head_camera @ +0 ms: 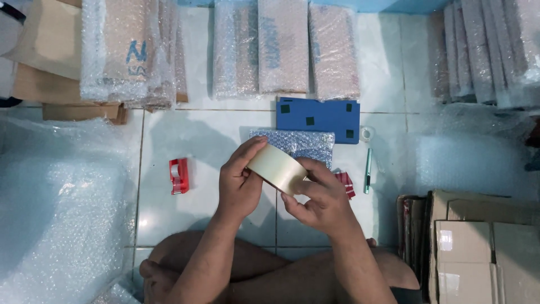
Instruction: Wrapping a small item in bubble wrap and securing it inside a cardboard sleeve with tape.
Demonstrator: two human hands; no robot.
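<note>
Tape roll (277, 168) betw. both hands' fingers (247, 155)

I see a pale tiled floor (197, 141) with thin dark grout lines, lit evenly and a little glossy. A blue wall (388, 4) edges the top. Bubble-wrapped parcels (284, 48) lean in rows along it; flat cardboard boxes (478, 253) stack at lower right, and loose bubble wrap (56, 208), I think, fills the left.

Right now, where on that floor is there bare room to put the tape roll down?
Bare tile lies between the red tape dispenser and the left hand, and between the wrapped parcels and the bubble wrap sheet. It is crowded by the cardboard boxes, the pen and the blue board.
</note>
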